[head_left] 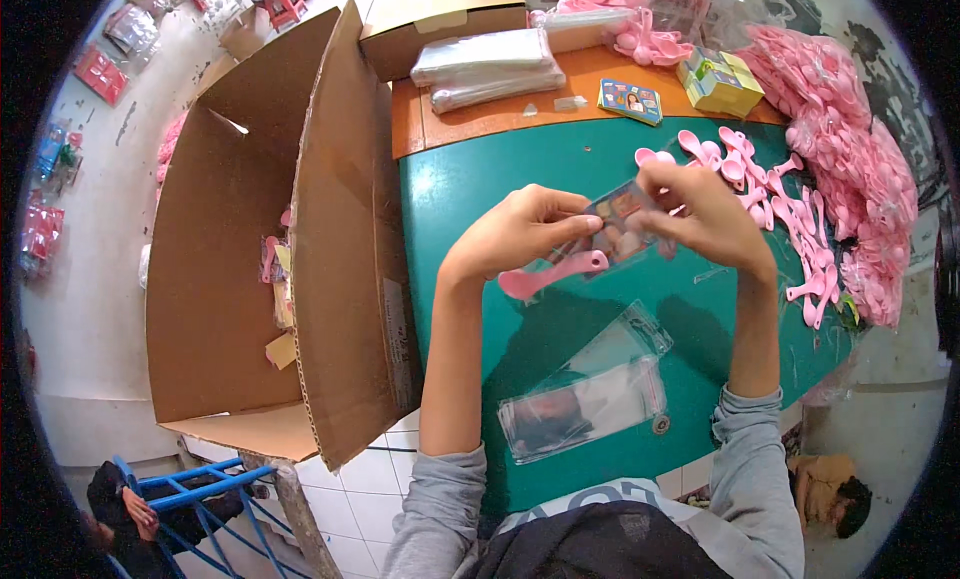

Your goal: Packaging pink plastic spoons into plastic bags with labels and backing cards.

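Observation:
Above the green tabletop [455, 229], my left hand [525, 224] pinches the left side of a small clear plastic bag [575, 249] between thumb and fingers. A pink measuring spoon [548, 275] shows at the bag's lower edge, its bowl toward my left wrist; whether it lies fully inside I cannot tell. A dark printed card [622, 217] is in or against the bag between my hands. My right hand [705, 211] is closed on the bag's right side, its fingers slightly blurred. Below them lies a stack of flat clear bags [585, 409].
Loose pink spoons [790, 214] lie at the right, beside big bags of spoons [850, 179]. Card stacks [722, 84], a loose card pile [630, 101] and bag bundles [490, 67] sit at the back. A tall open carton [345, 249] holding packed pieces borders the table's left side.

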Demonstrator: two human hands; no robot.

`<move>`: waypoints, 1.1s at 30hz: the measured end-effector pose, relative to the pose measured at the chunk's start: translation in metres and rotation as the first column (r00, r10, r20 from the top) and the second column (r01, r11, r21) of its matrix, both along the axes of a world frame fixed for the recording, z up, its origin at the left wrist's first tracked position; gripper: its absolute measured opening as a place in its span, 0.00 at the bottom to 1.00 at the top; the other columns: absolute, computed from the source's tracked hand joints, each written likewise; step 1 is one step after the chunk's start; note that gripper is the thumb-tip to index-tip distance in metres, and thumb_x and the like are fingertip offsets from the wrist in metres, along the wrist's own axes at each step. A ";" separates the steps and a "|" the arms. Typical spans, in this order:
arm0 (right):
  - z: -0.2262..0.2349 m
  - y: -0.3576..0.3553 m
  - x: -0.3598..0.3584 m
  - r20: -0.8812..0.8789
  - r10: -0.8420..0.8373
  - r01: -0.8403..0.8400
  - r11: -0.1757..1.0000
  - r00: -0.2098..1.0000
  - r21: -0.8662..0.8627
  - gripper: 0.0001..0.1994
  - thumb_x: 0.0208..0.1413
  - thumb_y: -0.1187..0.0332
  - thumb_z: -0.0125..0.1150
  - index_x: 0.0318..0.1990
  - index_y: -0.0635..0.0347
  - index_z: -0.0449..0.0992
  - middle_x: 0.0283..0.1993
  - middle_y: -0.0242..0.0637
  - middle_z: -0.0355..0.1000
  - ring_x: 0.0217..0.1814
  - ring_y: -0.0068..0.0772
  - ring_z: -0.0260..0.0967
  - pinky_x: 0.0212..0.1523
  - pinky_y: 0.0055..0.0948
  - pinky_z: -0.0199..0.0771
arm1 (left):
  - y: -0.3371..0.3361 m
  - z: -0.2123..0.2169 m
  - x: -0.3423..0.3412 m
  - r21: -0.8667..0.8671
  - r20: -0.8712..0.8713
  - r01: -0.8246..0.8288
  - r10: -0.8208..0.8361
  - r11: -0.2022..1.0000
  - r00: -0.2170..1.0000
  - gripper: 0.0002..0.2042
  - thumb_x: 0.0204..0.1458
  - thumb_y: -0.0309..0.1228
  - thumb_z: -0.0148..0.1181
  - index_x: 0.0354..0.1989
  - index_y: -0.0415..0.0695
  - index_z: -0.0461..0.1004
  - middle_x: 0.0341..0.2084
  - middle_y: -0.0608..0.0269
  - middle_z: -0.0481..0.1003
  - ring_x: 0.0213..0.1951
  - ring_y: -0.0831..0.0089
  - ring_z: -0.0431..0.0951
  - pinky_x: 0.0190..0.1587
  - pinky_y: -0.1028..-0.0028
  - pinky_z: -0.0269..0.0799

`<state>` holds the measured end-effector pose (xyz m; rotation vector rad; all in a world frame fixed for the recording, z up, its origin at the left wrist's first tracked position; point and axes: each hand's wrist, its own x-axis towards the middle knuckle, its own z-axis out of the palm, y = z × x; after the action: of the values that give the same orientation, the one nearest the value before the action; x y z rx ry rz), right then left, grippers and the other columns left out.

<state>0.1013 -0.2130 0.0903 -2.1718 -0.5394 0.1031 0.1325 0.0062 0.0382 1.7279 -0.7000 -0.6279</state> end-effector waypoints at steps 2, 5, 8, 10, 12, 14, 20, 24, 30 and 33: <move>-0.001 0.006 0.002 -0.106 0.117 -0.139 0.960 0.987 -0.243 0.09 0.46 0.68 0.59 0.27 0.65 0.68 0.19 0.40 0.67 0.19 0.30 0.66 0.19 0.28 0.63 | -0.004 0.002 -0.003 0.021 0.010 -0.033 0.033 0.999 0.999 0.14 0.53 0.37 0.54 0.38 0.38 0.75 0.19 0.64 0.74 0.20 0.82 0.69 0.24 0.79 0.66; -0.011 0.005 0.004 0.086 0.216 -0.190 0.952 0.973 -0.239 0.10 0.45 0.67 0.59 0.27 0.65 0.69 0.20 0.44 0.67 0.21 0.39 0.66 0.25 0.31 0.64 | -0.009 0.007 -0.009 0.030 0.017 -0.080 0.079 0.996 0.997 0.15 0.52 0.38 0.54 0.41 0.39 0.74 0.19 0.60 0.75 0.19 0.81 0.69 0.22 0.78 0.66; -0.015 0.001 0.010 0.190 0.292 -0.267 0.953 0.937 -0.146 0.09 0.45 0.68 0.59 0.28 0.66 0.70 0.20 0.42 0.67 0.21 0.35 0.66 0.25 0.29 0.64 | -0.009 0.004 -0.009 0.072 0.049 -0.117 0.113 0.991 0.992 0.18 0.52 0.40 0.55 0.46 0.39 0.71 0.21 0.57 0.76 0.19 0.80 0.70 0.24 0.76 0.68; -0.015 -0.001 0.009 -0.124 0.209 -0.216 0.975 0.970 -0.044 0.09 0.44 0.68 0.61 0.27 0.65 0.71 0.20 0.38 0.67 0.23 0.25 0.66 0.26 0.25 0.65 | -0.009 0.004 -0.009 0.116 0.096 -0.125 0.114 0.985 0.989 0.20 0.52 0.41 0.55 0.48 0.39 0.69 0.21 0.55 0.76 0.19 0.79 0.71 0.25 0.76 0.69; -0.014 -0.004 0.012 -0.160 0.142 -0.140 0.990 0.977 0.024 0.09 0.41 0.69 0.62 0.25 0.64 0.69 0.22 0.32 0.67 0.25 0.20 0.64 0.26 0.23 0.63 | -0.004 0.003 -0.009 0.070 0.063 -0.029 0.025 0.997 0.998 0.22 0.51 0.38 0.56 0.51 0.39 0.66 0.24 0.55 0.76 0.24 0.78 0.73 0.29 0.76 0.71; -0.014 -0.010 0.016 -0.201 0.078 -0.061 0.994 0.977 0.089 0.10 0.39 0.70 0.64 0.22 0.62 0.68 0.24 0.27 0.66 0.27 0.15 0.61 0.26 0.20 0.61 | 0.012 0.003 -0.005 0.013 0.060 0.011 -0.012 1.000 0.998 0.22 0.50 0.35 0.58 0.52 0.40 0.65 0.26 0.56 0.76 0.26 0.78 0.74 0.30 0.77 0.72; -0.010 0.003 0.010 -0.407 0.091 0.061 0.937 0.909 0.344 0.11 0.43 0.69 0.65 0.21 0.60 0.67 0.21 0.26 0.66 0.27 0.15 0.63 0.27 0.18 0.63 | 0.039 0.016 -0.007 -0.143 -0.148 -0.054 0.033 0.988 0.988 0.26 0.47 0.25 0.60 0.56 0.42 0.59 0.30 0.59 0.75 0.33 0.79 0.73 0.35 0.78 0.73; -0.027 -0.010 0.021 -0.352 0.136 -0.026 0.953 0.926 0.301 0.10 0.43 0.69 0.65 0.21 0.61 0.68 0.23 0.26 0.66 0.27 0.15 0.62 0.27 0.18 0.61 | 0.031 0.019 -0.006 -0.087 -0.125 -0.014 0.003 0.996 0.992 0.25 0.48 0.26 0.59 0.56 0.42 0.59 0.32 0.56 0.75 0.33 0.76 0.75 0.35 0.77 0.74; -0.031 0.008 -0.002 0.106 -0.233 0.226 0.971 0.967 0.072 0.08 0.43 0.70 0.62 0.29 0.65 0.72 0.24 0.36 0.70 0.28 0.26 0.69 0.29 0.25 0.67 | 0.002 -0.020 -0.039 0.084 0.225 -0.589 0.560 0.804 0.797 0.28 0.55 0.40 0.51 0.61 0.45 0.49 0.38 0.46 0.73 0.40 0.67 0.76 0.35 0.73 0.75; -0.037 0.027 -0.028 0.052 0.108 -0.105 0.992 0.993 -0.064 0.14 0.42 0.70 0.63 0.39 0.62 0.72 0.38 0.40 0.70 0.43 0.36 0.68 0.43 0.31 0.68 | 0.009 -0.039 -0.089 -0.174 -0.558 -0.435 0.276 0.883 0.783 0.29 0.60 0.44 0.37 0.63 0.45 0.36 0.39 0.46 0.72 0.42 0.61 0.75 0.40 0.67 0.74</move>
<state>0.0732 -0.1861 0.0531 -2.2104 -0.6922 0.1186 0.0432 0.0150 -0.0006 1.2752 -0.0596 -0.6429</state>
